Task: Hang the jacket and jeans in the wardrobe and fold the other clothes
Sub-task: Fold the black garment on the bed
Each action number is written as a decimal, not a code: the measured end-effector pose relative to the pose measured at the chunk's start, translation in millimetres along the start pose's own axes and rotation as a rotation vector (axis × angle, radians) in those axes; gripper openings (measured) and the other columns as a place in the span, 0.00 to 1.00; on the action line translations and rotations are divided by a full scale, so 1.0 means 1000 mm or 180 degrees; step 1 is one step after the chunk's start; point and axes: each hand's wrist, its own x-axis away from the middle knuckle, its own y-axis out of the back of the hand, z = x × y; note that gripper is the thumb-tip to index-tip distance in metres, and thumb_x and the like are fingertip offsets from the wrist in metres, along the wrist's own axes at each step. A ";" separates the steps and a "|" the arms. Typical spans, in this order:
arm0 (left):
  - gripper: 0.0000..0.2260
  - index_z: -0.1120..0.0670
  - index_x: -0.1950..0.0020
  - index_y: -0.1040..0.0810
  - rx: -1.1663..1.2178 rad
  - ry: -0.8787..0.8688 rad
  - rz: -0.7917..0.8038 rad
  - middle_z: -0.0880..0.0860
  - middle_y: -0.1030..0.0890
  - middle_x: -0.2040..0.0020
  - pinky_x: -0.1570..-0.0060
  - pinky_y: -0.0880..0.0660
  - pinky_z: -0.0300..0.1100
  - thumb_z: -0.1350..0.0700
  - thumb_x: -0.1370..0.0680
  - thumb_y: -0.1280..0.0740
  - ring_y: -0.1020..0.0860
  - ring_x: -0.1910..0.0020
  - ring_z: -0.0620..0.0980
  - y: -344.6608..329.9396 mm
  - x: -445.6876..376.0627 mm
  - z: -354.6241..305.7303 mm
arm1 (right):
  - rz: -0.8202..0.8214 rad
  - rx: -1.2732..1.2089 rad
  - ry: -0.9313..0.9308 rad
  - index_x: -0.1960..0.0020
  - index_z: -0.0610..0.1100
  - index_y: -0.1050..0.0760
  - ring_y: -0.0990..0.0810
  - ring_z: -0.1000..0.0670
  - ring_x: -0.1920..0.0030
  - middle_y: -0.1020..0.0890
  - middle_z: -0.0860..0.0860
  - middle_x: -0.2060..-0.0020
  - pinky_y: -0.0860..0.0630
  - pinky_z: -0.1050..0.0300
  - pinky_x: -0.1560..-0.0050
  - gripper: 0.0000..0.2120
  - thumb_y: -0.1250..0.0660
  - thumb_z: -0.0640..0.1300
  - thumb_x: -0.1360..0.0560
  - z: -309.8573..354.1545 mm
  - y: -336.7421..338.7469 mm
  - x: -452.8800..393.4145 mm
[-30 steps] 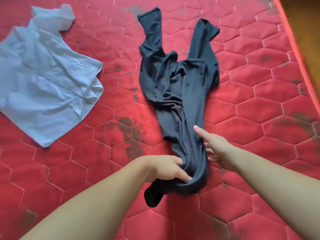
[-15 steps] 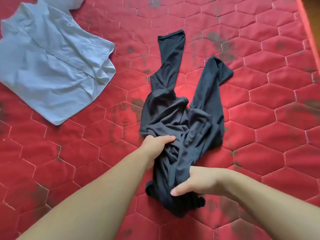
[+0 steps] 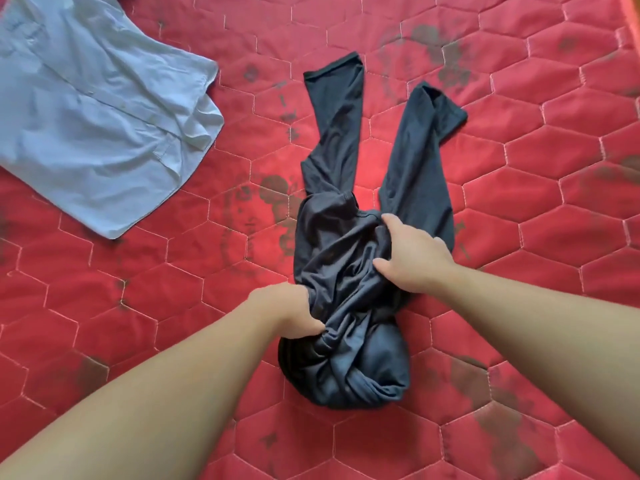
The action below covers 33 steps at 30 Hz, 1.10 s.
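Observation:
A dark navy long-sleeved top (image 3: pixel 349 271) lies bunched on the red quilted mattress (image 3: pixel 519 306), its two sleeves stretched away from me. My left hand (image 3: pixel 287 311) pinches a fold of the cloth at the garment's left edge, near the crumpled lower part. My right hand (image 3: pixel 412 259) presses down on the top's right side with the fingers curled into the fabric. A pale blue button shirt (image 3: pixel 97 116) lies spread out at the upper left, apart from both hands.
The mattress has dark stains in several places. Its orange-edged border (image 3: pixel 632 36) runs along the upper right corner. Bare mattress lies between the two garments and to the right of the dark top.
The dark top has been gathered closer to me and bunched more. My right hand moved up from the lower hem to the garment's right side; my left hand shifted down to the left edge.

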 end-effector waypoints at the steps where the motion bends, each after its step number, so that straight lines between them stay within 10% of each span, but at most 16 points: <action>1: 0.20 0.51 0.60 0.28 -0.0140 0.0055 -0.0152 0.49 0.21 0.57 0.52 0.26 0.45 0.33 0.29 0.37 0.23 0.53 0.55 0.004 0.002 0.001 | 0.0170 -0.0027 -0.0095 0.33 0.46 0.36 0.25 0.41 0.37 0.22 0.46 0.38 0.30 0.46 0.40 0.25 0.34 0.52 0.26 0.000 -0.005 -0.003; 4: 0.22 0.50 0.53 0.27 0.0357 0.0167 -0.1113 0.50 0.22 0.51 0.53 0.28 0.47 0.32 0.28 0.38 0.22 0.49 0.56 0.020 0.002 -0.003 | 0.0197 -0.0527 -0.0119 0.38 0.48 0.27 0.23 0.41 0.39 0.19 0.47 0.41 0.26 0.48 0.40 0.19 0.35 0.46 0.29 0.001 -0.014 0.001; 8: 0.21 0.48 0.33 0.31 0.0864 -0.0704 -0.2158 0.49 0.28 0.33 0.42 0.28 0.53 0.57 0.26 0.37 0.28 0.36 0.56 0.044 -0.016 -0.016 | 0.0328 -0.0648 0.0826 0.56 0.45 0.23 0.23 0.45 0.55 0.20 0.50 0.62 0.26 0.52 0.53 0.06 0.35 0.40 0.32 0.000 -0.012 0.026; 14: 0.36 0.41 0.22 0.50 -0.0345 -0.0859 -0.1232 0.48 0.38 0.23 0.33 0.38 0.55 0.59 0.25 0.39 0.42 0.24 0.54 0.076 -0.048 -0.039 | 0.1746 -0.0324 0.1155 0.69 0.46 0.40 0.40 0.52 0.68 0.39 0.50 0.71 0.40 0.55 0.67 0.13 0.35 0.41 0.33 -0.019 0.005 0.042; 18: 0.19 0.41 0.36 0.28 -0.0995 -0.0715 -0.0908 0.52 0.23 0.38 0.46 0.35 0.49 0.56 0.25 0.38 0.27 0.37 0.57 0.082 -0.054 -0.034 | 0.2081 -0.0185 0.0753 0.67 0.43 0.33 0.35 0.51 0.70 0.33 0.50 0.71 0.36 0.54 0.66 0.19 0.29 0.55 0.31 -0.031 0.010 0.040; 24: 0.06 0.46 0.52 0.23 -0.0964 -0.0946 -0.1452 0.47 0.25 0.55 0.54 0.36 0.45 0.51 0.28 0.33 0.23 0.47 0.55 0.095 -0.038 -0.012 | -0.0320 -0.0609 0.0967 0.66 0.41 0.22 0.22 0.52 0.55 0.21 0.55 0.54 0.26 0.54 0.53 0.22 0.35 0.61 0.33 -0.042 0.009 0.040; 28: 0.05 0.49 0.55 0.21 -0.0159 -0.1525 -0.1950 0.47 0.29 0.55 0.55 0.27 0.47 0.53 0.29 0.33 0.25 0.51 0.56 0.123 -0.014 -0.014 | -0.0334 -0.0929 0.0861 0.71 0.38 0.34 0.27 0.48 0.69 0.26 0.47 0.71 0.27 0.47 0.63 0.34 0.43 0.71 0.29 -0.017 0.034 0.040; 33: 0.05 0.52 0.59 0.26 -0.0209 -0.2235 -0.2423 0.49 0.24 0.55 0.58 0.27 0.49 0.54 0.32 0.39 0.27 0.57 0.55 0.173 0.038 -0.037 | -0.1155 -0.1589 0.0787 0.58 0.53 0.26 0.24 0.55 0.58 0.24 0.58 0.60 0.29 0.57 0.56 0.11 0.27 0.57 0.31 0.014 0.099 0.040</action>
